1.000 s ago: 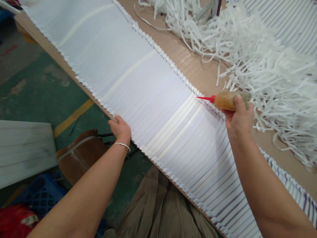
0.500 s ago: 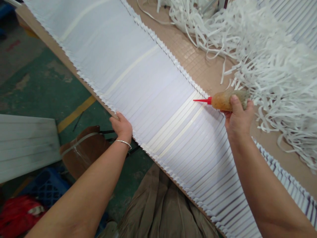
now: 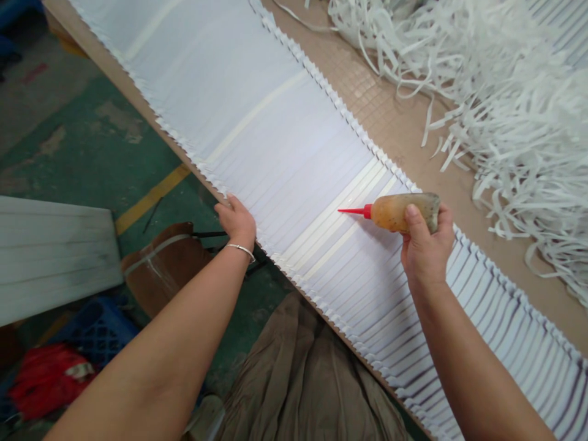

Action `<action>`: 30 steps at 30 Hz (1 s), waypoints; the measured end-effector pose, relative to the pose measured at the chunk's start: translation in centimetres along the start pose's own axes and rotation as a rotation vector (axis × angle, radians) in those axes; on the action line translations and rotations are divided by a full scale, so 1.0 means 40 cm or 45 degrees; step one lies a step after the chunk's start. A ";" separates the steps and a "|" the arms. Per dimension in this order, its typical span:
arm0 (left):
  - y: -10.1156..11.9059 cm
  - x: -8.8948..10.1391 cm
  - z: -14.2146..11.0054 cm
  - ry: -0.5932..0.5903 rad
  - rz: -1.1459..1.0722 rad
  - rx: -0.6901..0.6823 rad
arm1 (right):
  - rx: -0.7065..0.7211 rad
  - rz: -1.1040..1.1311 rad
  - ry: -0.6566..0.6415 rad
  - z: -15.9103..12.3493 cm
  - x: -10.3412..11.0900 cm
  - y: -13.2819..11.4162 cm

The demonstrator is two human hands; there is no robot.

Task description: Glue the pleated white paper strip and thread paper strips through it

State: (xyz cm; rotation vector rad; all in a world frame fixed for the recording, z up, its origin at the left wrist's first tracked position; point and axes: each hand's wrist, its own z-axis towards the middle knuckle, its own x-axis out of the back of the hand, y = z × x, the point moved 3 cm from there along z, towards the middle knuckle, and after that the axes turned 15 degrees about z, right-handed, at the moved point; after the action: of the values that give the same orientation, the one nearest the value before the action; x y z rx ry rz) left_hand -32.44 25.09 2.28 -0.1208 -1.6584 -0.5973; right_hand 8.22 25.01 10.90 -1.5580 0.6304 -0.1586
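My right hand (image 3: 427, 245) is wrapped round a glue bottle (image 3: 399, 211), a yellowed squeeze bottle lying nearly level with a red pointed nozzle aimed left. The nozzle tip is over a long band of overlapping white strips (image 3: 294, 171), near a few cream-coloured stripes; whether it touches them I cannot tell. Wet-looking shine shows on the strips by the tip. My left hand (image 3: 236, 220), with a bracelet at the wrist, rests at the near edge of the band and the brown table (image 3: 184, 156). Its fingertips bend over that edge and are partly hidden.
A heap of loose white ribbon-like strips (image 3: 519, 116) covers the far right of the table. Below on the green floor stand a brown seat (image 3: 160, 263), a blue plastic crate (image 3: 98, 331) with red cloth (image 3: 50, 380), and a white panel (image 3: 55, 257) at the left.
The glue bottle in my right hand has moved left and toward me along the cream stripes. My left hand stays at the table edge; the whole view has shifted slightly.
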 end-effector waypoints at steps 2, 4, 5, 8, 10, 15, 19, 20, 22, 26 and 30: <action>-0.002 -0.002 0.002 -0.004 0.011 -0.003 | 0.031 -0.067 -0.011 -0.031 0.001 0.004; -0.005 -0.004 0.003 -0.012 0.019 -0.002 | 0.057 -0.141 -0.020 -0.064 0.002 0.007; -0.006 -0.005 0.003 -0.017 0.021 -0.002 | 0.069 -0.179 -0.026 -0.080 0.003 0.008; -0.011 -0.007 0.003 -0.035 0.006 -0.004 | 0.098 -0.309 -0.057 -0.133 0.000 0.004; -0.012 -0.009 0.003 -0.046 -0.017 -0.010 | 0.102 -0.398 -0.093 -0.168 -0.006 -0.003; -0.016 -0.014 0.004 -0.044 -0.029 0.005 | 0.124 -0.526 -0.217 -0.253 -0.032 -0.018; -0.019 -0.017 0.005 -0.035 0.002 0.004 | 0.175 -0.577 -0.320 -0.306 -0.047 -0.009; -0.019 -0.017 0.005 -0.033 0.009 -0.001 | 0.205 -0.587 -0.353 -0.317 -0.050 -0.006; -0.020 -0.017 0.004 -0.031 0.020 -0.012 | 0.274 -0.604 -0.424 -0.333 -0.056 -0.005; -0.018 -0.015 0.003 -0.035 0.036 -0.012 | 0.421 -0.556 -0.594 -0.342 -0.066 -0.019; -0.015 -0.012 0.001 -0.028 0.051 0.000 | 0.635 -0.346 -0.788 -0.302 -0.062 -0.056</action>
State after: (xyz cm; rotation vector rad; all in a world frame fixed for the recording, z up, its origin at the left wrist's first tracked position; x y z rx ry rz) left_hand -32.64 24.73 1.66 -0.1606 -1.6733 -0.5679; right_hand 1.15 15.51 15.01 -1.1101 -0.1111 -0.0252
